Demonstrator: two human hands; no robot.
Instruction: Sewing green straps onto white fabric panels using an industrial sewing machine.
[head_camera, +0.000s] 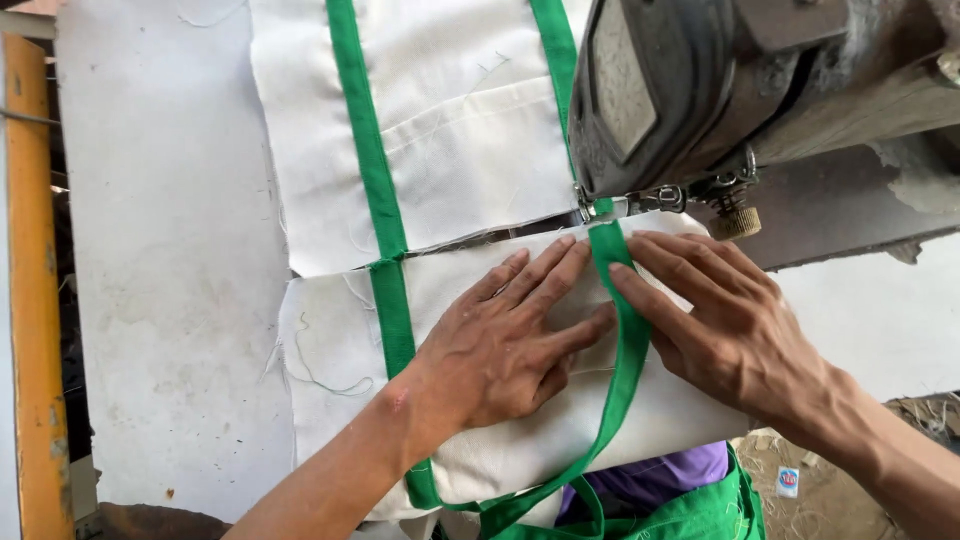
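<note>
On white worktop (170, 250), near its right side, sewing machine (700, 90) sits over cream cloth bag (480, 160). Both hands flat, fingers spread: left hand (510, 345) pins cloth, right hand (725, 325) beside green strap (622, 330), w/ strap lined under needle. Stitching looks underway; next calls for steady straight feed.
</note>
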